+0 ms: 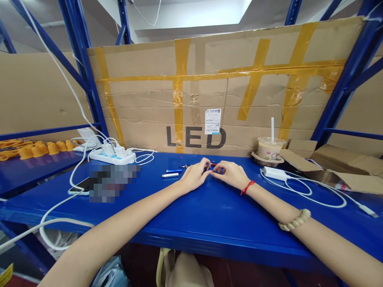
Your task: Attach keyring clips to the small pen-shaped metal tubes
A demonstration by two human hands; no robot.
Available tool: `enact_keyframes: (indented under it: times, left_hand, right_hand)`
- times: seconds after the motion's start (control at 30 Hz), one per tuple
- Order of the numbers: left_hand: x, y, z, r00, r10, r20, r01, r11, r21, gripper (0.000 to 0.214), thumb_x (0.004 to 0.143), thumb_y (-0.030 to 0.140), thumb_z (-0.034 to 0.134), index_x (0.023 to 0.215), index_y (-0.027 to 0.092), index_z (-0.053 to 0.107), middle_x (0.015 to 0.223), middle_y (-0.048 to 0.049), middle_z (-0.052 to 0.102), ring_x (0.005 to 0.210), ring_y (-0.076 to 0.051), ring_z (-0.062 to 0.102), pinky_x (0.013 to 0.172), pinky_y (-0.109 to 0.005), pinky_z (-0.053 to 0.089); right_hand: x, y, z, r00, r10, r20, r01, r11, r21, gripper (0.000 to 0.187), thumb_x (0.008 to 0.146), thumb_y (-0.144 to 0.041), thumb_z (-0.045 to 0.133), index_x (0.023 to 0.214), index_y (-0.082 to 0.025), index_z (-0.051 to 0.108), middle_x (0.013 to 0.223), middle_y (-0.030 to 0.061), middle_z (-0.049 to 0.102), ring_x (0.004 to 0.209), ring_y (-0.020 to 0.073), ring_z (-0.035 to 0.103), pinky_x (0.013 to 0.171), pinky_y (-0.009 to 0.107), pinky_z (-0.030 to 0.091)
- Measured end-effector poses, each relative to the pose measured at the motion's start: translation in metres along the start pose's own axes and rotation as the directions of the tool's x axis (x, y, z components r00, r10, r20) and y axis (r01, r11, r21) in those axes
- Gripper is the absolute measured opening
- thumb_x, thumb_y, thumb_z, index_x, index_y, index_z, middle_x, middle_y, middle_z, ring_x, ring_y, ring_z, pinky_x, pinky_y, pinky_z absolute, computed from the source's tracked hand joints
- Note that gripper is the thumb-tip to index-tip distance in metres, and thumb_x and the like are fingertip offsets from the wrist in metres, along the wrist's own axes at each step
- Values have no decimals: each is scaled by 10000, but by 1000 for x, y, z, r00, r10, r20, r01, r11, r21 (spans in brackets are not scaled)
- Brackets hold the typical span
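Over the middle of the blue table (191,215), my left hand (195,175) pinches with its thumb and forefinger around a small dark metallic piece (206,168), too small to name. My right hand (231,174), with a red string at the wrist, has curled fingers whose tips meet near the left thumb; what lies in them is hidden. A bit of something red (213,164) shows between the hands. Left of my left hand lie a slim blue tube (173,171), a silver tube (170,175) and a small metal clip-like piece (183,166).
A white power strip (115,157) with plugs and cables stands at left, beside a phone (82,185) and a blurred patch. At right are a drink cup (269,149) with a straw, a white adapter (274,173) with its cable, and open cardboard (350,167). A cardboard wall (143,107) closes the back.
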State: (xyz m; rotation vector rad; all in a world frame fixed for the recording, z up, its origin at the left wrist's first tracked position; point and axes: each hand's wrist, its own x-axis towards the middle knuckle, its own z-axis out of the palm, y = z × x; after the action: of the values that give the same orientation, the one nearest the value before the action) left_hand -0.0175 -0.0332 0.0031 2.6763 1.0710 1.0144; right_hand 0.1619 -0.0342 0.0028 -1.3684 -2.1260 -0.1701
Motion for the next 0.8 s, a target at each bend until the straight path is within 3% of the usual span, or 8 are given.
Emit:
enact_keyframes:
  times: [0.17,0.37,0.57,0.8]
  left_hand:
    - [-1,1,-2,996,77,35,-81,990,117,145,850,262,420,982,205,399,888,-18,603,791,-178,595,668,-263,433]
    - [-2,0,-1,989,113,95,-133,959,251,186,877,293,370,1022,181,405,880,-62,620,817,-210,603,701,-300,445]
    - [-2,2,-1,987,123,100,-150,933,328,251,879,311,374,1082,171,420,864,-77,623,825,-224,594,726,-321,440]
    - [0,-3,0,987,127,102,-155,928,338,192,872,302,396,971,175,502,878,-75,617,872,-216,560,768,-322,406]
  right_hand:
    - [3,7,7,998,-22,62,16,995,97,227,701,-415,594,737,-200,656,710,16,632,579,123,561,533,232,421]
    - [3,6,11,997,-75,-23,78,983,168,192,693,-363,608,732,-177,636,681,25,607,540,120,547,541,246,458]
    - [1,7,9,998,46,-50,-46,999,9,207,687,-399,591,740,-215,669,703,17,647,566,143,577,494,248,429]
    - [3,12,10,995,102,17,-103,984,145,220,681,-417,603,661,-215,688,639,22,690,577,169,629,527,252,469]
